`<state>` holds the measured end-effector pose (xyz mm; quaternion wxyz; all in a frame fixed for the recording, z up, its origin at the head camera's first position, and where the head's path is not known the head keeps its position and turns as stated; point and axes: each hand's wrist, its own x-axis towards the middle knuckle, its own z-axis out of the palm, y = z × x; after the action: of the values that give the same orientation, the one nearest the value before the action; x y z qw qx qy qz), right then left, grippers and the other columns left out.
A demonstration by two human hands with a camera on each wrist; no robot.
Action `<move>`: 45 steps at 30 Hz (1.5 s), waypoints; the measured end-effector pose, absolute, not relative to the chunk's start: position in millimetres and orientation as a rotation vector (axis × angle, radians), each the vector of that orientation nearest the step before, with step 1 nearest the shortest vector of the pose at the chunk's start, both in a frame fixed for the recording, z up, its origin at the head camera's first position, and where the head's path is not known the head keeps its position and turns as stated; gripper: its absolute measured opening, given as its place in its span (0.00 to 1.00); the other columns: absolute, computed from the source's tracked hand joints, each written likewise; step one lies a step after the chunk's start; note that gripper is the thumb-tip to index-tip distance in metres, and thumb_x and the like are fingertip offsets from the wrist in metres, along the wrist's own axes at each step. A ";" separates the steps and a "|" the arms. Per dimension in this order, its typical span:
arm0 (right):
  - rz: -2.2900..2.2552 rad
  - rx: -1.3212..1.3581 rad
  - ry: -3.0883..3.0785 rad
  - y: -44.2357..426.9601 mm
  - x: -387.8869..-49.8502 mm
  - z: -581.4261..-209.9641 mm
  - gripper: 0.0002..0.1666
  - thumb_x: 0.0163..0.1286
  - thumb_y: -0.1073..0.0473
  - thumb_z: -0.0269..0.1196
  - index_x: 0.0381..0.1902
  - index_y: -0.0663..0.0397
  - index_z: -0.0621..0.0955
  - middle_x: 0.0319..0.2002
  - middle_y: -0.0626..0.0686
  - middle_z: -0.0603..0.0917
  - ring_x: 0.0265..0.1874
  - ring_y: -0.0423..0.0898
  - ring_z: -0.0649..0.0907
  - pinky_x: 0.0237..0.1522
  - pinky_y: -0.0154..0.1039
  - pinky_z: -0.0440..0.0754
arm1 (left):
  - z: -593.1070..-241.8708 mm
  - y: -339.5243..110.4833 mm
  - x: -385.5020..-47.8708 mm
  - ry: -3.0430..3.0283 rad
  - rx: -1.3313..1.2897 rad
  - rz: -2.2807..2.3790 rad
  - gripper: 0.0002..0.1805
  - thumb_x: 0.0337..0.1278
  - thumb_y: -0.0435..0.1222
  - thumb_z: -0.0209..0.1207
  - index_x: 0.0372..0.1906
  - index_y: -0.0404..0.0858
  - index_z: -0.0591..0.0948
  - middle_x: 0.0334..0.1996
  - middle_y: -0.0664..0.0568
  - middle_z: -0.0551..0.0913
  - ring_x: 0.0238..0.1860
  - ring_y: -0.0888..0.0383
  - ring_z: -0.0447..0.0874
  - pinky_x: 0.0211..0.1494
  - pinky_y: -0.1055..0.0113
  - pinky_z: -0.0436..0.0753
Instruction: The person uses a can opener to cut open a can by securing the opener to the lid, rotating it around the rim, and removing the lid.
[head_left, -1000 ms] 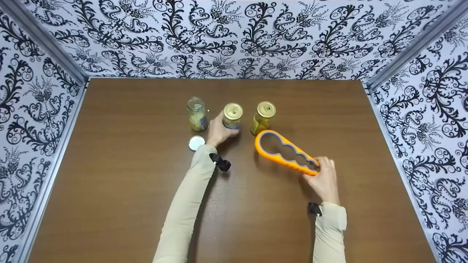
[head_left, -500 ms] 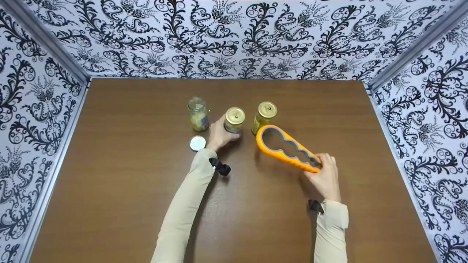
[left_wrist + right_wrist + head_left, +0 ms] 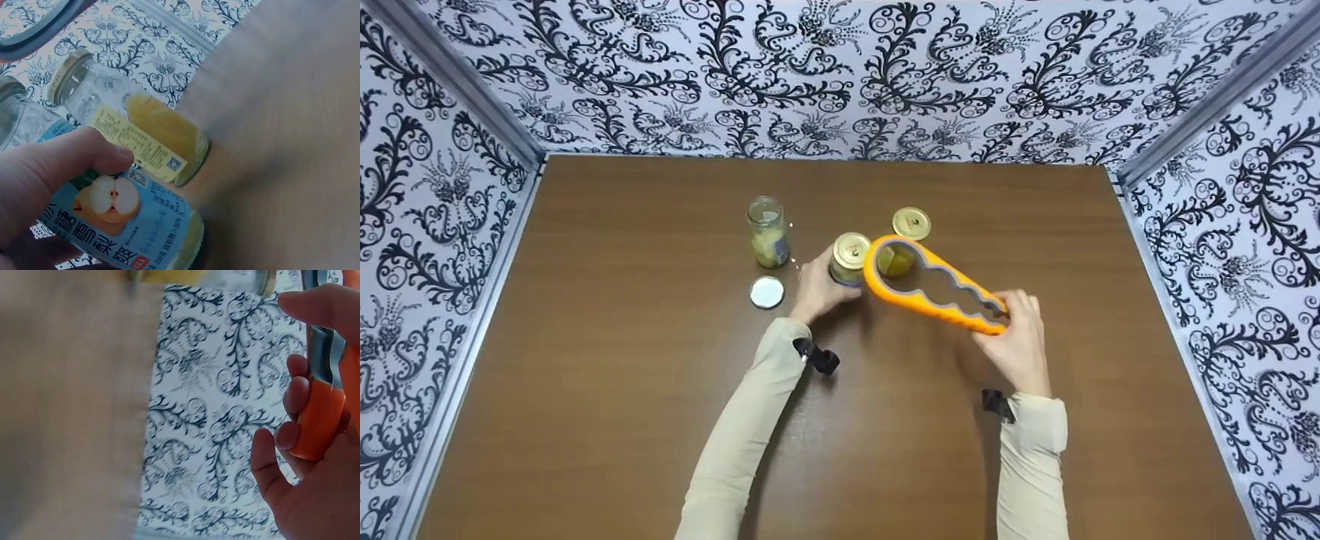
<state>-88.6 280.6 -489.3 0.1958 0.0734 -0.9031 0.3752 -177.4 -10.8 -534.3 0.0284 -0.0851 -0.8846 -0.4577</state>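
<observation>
My left hand (image 3: pixel 819 291) grips a gold-lidded jar (image 3: pixel 851 252) round its body; in the left wrist view the thumb lies across this jar's blue pear label (image 3: pixel 129 219). My right hand (image 3: pixel 1018 343) holds the narrow end of an orange opener (image 3: pixel 937 309) with grey scalloped inner edges. The opener's wide loop hangs beside the held jar's lid and in front of a second gold-lidded jar (image 3: pixel 911 223), which stands upright with yellow pieces inside. In the right wrist view, fingers curl round the orange handle (image 3: pixel 320 422).
An uncovered glass jar (image 3: pixel 769 234) with pale contents stands left of my left hand. A white lid (image 3: pixel 766 292) lies on the brown table (image 3: pixel 622 337) in front of it. Patterned walls (image 3: pixel 840 82) border the table at the back and both sides.
My left hand has brought the held jar a little nearer and to the right. My right hand has raised the opener up and leftward, bringing its loop beside that jar's lid.
</observation>
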 end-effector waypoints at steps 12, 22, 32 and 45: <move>0.938 0.375 -2.539 240.3 -102.7 -476.2 0.23 0.37 0.71 0.71 0.36 0.64 0.78 0.29 0.55 0.75 0.32 0.55 0.69 0.36 0.44 0.64 | -535.1 -3.8 -147.5 -2.648 -0.295 -1.397 0.34 0.26 0.37 0.74 0.49 0.29 0.79 0.38 0.38 0.85 0.40 0.40 0.83 0.43 0.49 0.79; 0.873 0.410 -2.565 220.4 -109.5 -474.8 0.23 0.39 0.70 0.71 0.37 0.62 0.78 0.31 0.55 0.76 0.33 0.57 0.70 0.37 0.48 0.67 | -530.8 4.7 -138.5 -2.574 -0.393 -1.726 0.38 0.30 0.27 0.72 0.56 0.23 0.73 0.51 0.35 0.79 0.54 0.43 0.76 0.62 0.59 0.70; 0.797 0.408 -2.631 211.4 -110.6 -465.0 0.23 0.41 0.67 0.72 0.37 0.61 0.78 0.32 0.55 0.77 0.35 0.58 0.72 0.38 0.52 0.68 | -525.2 4.5 -128.6 -2.618 -0.354 -1.551 0.35 0.28 0.33 0.74 0.52 0.29 0.78 0.47 0.42 0.84 0.51 0.47 0.80 0.58 0.58 0.72; 0.731 0.480 -2.787 209.7 -106.2 -452.6 0.30 0.42 0.61 0.73 0.46 0.63 0.77 0.38 0.57 0.76 0.39 0.58 0.71 0.43 0.53 0.68 | -524.5 0.6 -123.3 -2.542 -0.303 -1.515 0.31 0.27 0.32 0.75 0.47 0.31 0.80 0.43 0.45 0.85 0.45 0.48 0.82 0.50 0.56 0.77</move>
<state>-106.2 209.7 -452.6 0.1101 0.1635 -0.9483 0.2487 -123.3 0.6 -524.5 0.0837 -0.1015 -0.8516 -0.5075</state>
